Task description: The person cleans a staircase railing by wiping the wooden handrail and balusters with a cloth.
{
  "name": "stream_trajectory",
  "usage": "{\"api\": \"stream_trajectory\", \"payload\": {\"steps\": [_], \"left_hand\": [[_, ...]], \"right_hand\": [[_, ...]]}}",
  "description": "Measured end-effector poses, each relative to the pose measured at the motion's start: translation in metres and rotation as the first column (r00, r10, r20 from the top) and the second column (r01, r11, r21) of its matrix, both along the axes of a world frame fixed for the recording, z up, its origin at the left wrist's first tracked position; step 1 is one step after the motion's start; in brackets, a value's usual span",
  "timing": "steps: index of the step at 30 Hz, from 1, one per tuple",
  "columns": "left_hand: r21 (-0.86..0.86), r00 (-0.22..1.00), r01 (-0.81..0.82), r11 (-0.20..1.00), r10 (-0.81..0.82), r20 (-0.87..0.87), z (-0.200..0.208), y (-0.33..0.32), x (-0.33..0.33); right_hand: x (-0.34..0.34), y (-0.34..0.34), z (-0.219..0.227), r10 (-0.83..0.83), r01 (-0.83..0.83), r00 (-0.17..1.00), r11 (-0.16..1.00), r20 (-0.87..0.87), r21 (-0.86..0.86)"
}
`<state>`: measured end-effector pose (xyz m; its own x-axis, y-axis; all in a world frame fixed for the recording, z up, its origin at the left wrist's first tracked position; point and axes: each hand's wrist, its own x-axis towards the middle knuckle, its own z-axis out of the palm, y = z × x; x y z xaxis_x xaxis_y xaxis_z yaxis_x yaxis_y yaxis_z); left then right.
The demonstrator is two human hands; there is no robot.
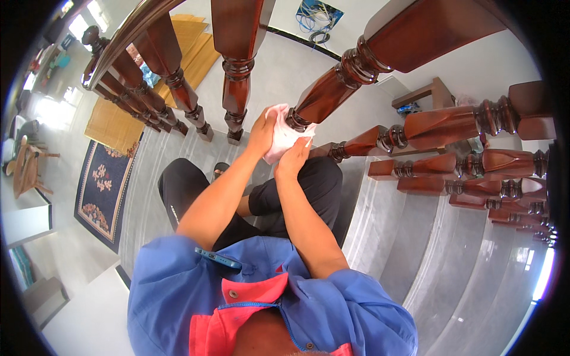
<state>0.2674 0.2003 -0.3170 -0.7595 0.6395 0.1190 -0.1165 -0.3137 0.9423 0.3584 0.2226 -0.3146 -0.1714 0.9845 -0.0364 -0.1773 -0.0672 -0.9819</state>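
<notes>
A pale pink cloth is wrapped about the foot of a dark red-brown wooden baluster in front of me. My left hand presses the cloth from the left side, its fingers closed on it. On the right side my right hand grips the same cloth, closed round the baluster's lower end. The cloth hides the base of the post and most of my fingertips. Another turned baluster stands just to the left, apart from my hands.
Grey stone stairs run along the right beside more balusters. A dark patterned rug lies at left, near yellow-brown boards. Cables hang from a wall opening. A wooden chair stands far left.
</notes>
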Motion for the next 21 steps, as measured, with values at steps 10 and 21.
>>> {"api": "stream_trajectory", "payload": {"steps": [10,21], "left_hand": [[-0.373,0.991,-0.071,0.925,0.109,0.082,-0.086,0.008,0.034],[-0.484,0.998,-0.045,0.874,0.022,-0.053,-0.109,0.025,-0.003]], "right_hand": [[0.000,0.103,-0.105,0.025,-0.099,0.985,0.888,-0.168,-0.448],[-0.019,0.076,-0.085,0.153,-0.323,0.932,0.762,-0.329,-0.561]]}}
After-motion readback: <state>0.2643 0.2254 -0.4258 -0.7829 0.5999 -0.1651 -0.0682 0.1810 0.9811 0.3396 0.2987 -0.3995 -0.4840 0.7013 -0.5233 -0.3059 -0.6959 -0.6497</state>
